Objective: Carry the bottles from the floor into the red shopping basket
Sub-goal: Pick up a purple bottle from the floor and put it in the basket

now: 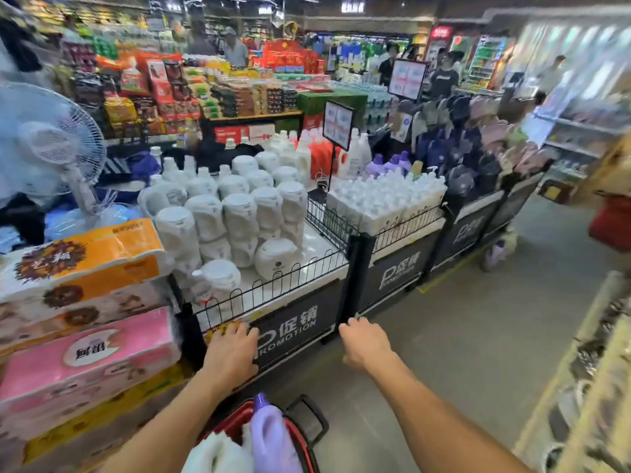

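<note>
The red shopping basket (235,418) sits low at the bottom centre, between my forearms, its black handle at the far side. Inside it stands a purple bottle (273,438) with a purple cap, next to a white bottle (218,454). My left hand (232,353) reaches forward with nothing in it, fingers loosely bent, in front of the black promotion panel. My right hand (365,343) is held out the same way, holding nothing. Further down the aisle a purple bottle (495,256) and a pale bottle (510,238) stand on the floor by the display stand.
A display stand (293,329) with wire fencing holds white wrapped goods and white bottles. Stacked tissue packs (85,353) rise at the left, a fan (51,141) behind them. A shelf edge (580,370) borders the grey aisle floor on the right. Several people stand far off.
</note>
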`<move>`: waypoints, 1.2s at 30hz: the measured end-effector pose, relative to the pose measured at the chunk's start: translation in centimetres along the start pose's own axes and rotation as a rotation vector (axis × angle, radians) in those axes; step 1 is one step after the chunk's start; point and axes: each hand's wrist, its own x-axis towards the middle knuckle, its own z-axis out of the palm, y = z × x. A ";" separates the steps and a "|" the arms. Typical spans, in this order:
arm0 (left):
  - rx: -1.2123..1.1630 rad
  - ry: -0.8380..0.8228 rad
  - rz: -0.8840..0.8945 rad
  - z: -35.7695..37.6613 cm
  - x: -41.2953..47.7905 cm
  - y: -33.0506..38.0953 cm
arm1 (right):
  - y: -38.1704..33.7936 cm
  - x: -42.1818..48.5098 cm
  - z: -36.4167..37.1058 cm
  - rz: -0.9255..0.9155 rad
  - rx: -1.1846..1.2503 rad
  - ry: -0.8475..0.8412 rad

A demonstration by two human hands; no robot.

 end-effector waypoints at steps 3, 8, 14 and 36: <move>0.018 0.016 0.071 -1.5 5.0 5.2 | 7.8 0.1 0.5 0.102 0.011 0.002; 0.033 -0.001 0.231 -4.0 13.8 16.7 | 21.2 -1.1 1.1 0.251 -0.001 -0.020; -0.045 0.015 0.461 -9.4 23.1 32.6 | 37.6 -4.5 1.3 0.520 0.024 -0.005; 0.152 0.172 0.856 -19.4 57.8 68.9 | 74.3 1.7 2.3 0.959 0.180 -0.040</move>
